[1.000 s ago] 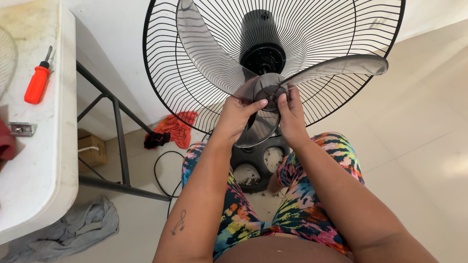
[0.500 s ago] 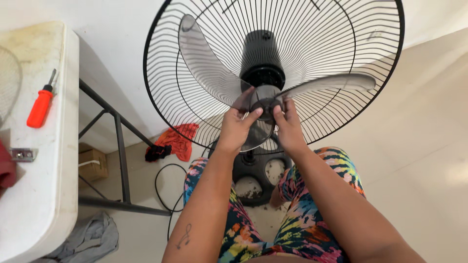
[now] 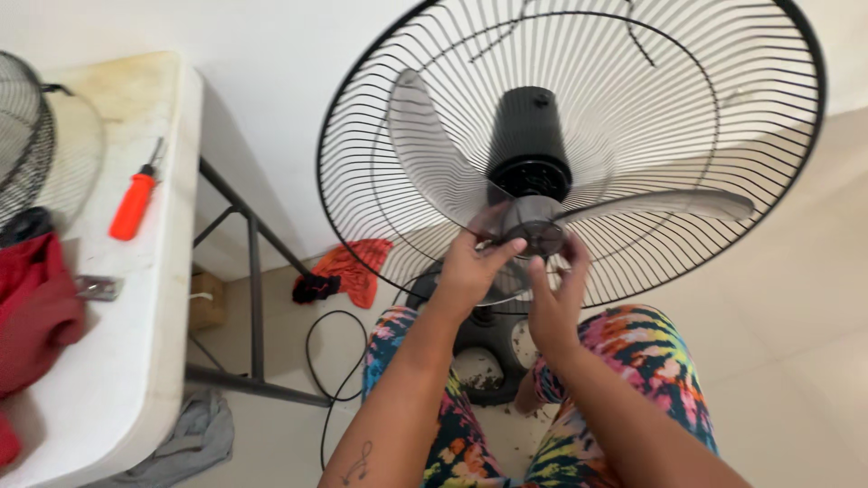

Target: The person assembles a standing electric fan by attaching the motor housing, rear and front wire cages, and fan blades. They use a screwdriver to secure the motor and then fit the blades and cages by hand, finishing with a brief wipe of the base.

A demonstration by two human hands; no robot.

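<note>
Both hands, left (image 3: pixel 475 267) & right (image 3: pixel 553 303), clamp fan blade hub (image 3: pixel 535 226) btwn them.

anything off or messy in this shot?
Yes. The fan's front grille is off, lying on the white table, so the blade is exposed. An orange rag and grey cloth lie on the floor; the base looks dirty.

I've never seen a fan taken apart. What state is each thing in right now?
Blade: at the motor hub, both hands on its centre.
Rear grille: on the fan, front open.
Left hand: gripping the blade hub.
Right hand: fingers at the hub.
Screwdriver: lying unused on the table.
Cord: loose on the floor.
</note>
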